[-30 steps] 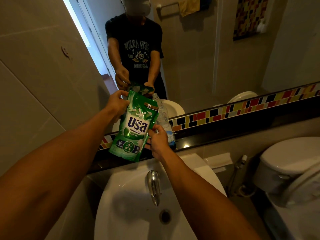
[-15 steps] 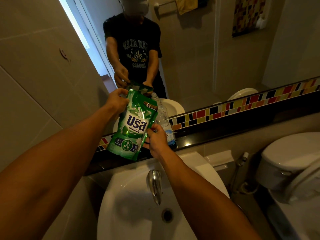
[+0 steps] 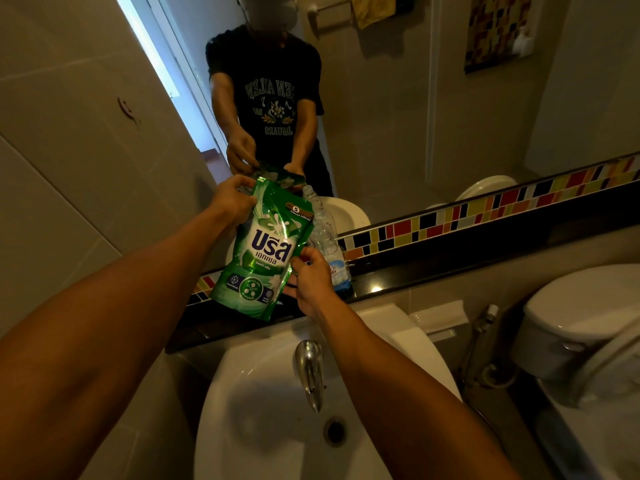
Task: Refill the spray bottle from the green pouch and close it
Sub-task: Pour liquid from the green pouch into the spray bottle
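Note:
The green pouch with white lettering is held upright and slightly tilted over the black ledge, above the sink. My left hand pinches its top left corner. My right hand grips its right edge low down. Just behind the pouch, to its right, a clear plastic bottle with a blue label stands on the ledge. Its neck shows beside the pouch's top right corner with no spray head on it. The pouch hides part of the bottle.
A white sink with a chrome tap lies below my hands. The black ledge runs under the mirror with a coloured tile strip. A toilet stands at the right. A tiled wall closes the left side.
Both hands keep their hold on the pouch in nearly the same place. The pouch has barely shifted, and only the view has moved slightly.

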Demonstrator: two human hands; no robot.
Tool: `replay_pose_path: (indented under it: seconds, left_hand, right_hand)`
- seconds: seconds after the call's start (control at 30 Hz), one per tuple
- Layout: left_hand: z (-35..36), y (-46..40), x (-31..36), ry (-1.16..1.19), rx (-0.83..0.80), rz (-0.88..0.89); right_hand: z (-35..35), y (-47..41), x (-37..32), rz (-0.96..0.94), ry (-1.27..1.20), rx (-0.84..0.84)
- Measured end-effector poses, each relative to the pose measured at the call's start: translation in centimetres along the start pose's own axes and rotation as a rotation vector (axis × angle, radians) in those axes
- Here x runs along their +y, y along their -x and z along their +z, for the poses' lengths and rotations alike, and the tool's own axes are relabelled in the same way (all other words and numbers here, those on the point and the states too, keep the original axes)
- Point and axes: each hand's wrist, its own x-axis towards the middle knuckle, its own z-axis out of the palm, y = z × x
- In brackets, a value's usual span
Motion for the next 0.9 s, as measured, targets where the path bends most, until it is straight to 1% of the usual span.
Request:
replay_pose_path:
  seconds: [0.5,0.9]
  left_hand:
    - [0.04,-0.87,-0.14,-0.061,-0.007,0.003]
    - [0.10,-0.92,0.19,-0.055,-0.017,-0.009]
  right_hand:
    - [0.05,-0.46,0.14,-0.003,0.005,-0.005]
    - [0.07,-0.47,0.15,-0.009,-0.004,-0.013]
